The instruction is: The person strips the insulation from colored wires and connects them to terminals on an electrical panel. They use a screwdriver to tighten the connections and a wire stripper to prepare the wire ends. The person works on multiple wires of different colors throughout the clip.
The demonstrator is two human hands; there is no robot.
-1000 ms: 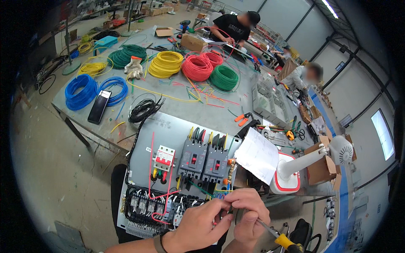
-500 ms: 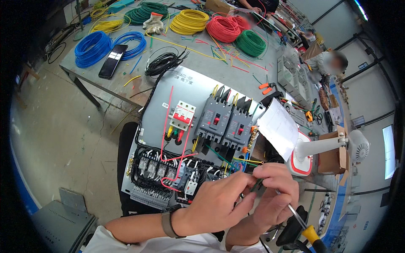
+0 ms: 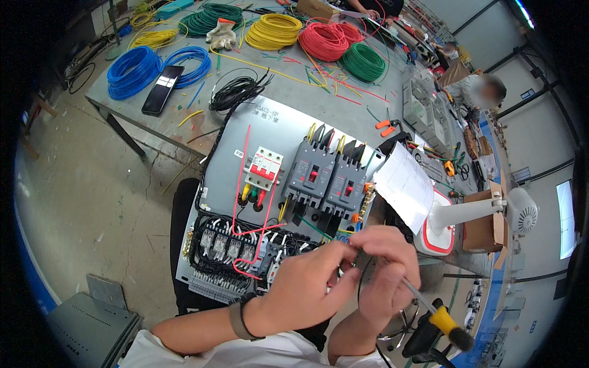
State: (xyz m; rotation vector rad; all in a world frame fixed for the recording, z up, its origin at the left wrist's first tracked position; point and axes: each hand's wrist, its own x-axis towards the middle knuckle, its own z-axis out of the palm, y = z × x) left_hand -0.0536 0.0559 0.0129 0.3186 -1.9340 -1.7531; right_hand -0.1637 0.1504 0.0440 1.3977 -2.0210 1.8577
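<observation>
My right hand [image 3: 388, 270] is closed round the shaft of a screwdriver [image 3: 443, 319], whose yellow and black handle sticks out to the lower right. Close against it, my left hand [image 3: 307, 288] has thumb and fingers pinched together; what lies in them is mostly hidden, with a thin dark wire [image 3: 362, 279] showing between the hands. Both hands are over the near right corner of a wired metal panel [image 3: 224, 165]. The panel bears two dark grey circuit breakers [image 3: 311, 173], a small white breaker with red levers [image 3: 265, 168], and loose red wires [image 3: 234, 211].
Coils of blue [image 3: 132, 72], yellow [image 3: 273, 32], red [image 3: 322, 43] and green wire [image 3: 363, 62] lie on the far bench beside a phone [image 3: 162, 91]. Right of the panel are a paper sheet [image 3: 405, 187], a white fan [image 3: 469, 214] and orange-handled pliers [image 3: 386, 127].
Both hands have shifted slightly left, still together. The screwdriver's handle has moved up and left, showing more of it. The yellow wire end beside my fingers is now covered.
</observation>
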